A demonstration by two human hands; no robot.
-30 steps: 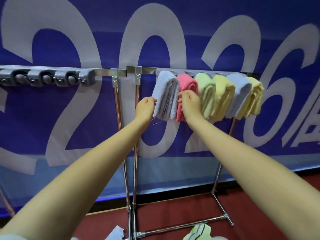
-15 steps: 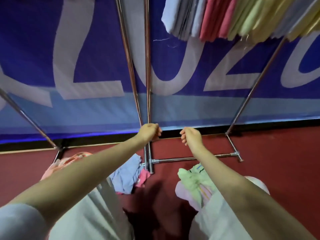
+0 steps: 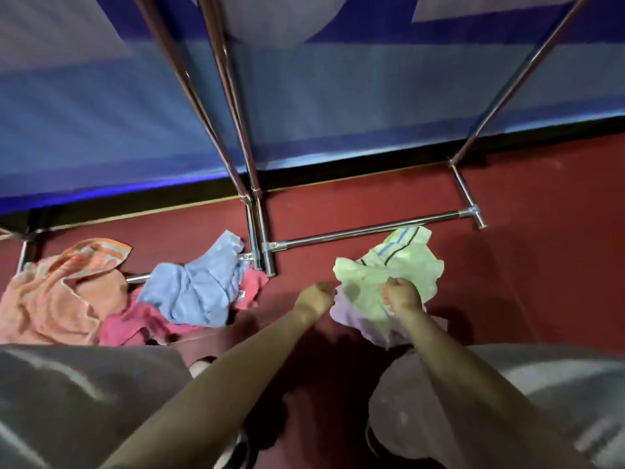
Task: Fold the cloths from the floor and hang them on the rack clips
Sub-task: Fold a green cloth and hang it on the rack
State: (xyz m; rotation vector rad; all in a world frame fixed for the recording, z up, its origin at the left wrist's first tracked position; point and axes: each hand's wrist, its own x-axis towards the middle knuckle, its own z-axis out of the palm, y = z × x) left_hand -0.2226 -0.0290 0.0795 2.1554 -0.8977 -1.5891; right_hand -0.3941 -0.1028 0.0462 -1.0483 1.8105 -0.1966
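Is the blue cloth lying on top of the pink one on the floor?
Yes: the blue cloth is crumpled over the pink cloth, whose edges show beneath it on both sides.

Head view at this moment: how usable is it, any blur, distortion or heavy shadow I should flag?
Head view: soft with motion blur, the left hand and right hand smeared at the green cloth, so neither grip is readable; wide-angle bending splays the rack poles outward; dark shadow covers the red floor below the arms; bright glints on the chrome base bar.
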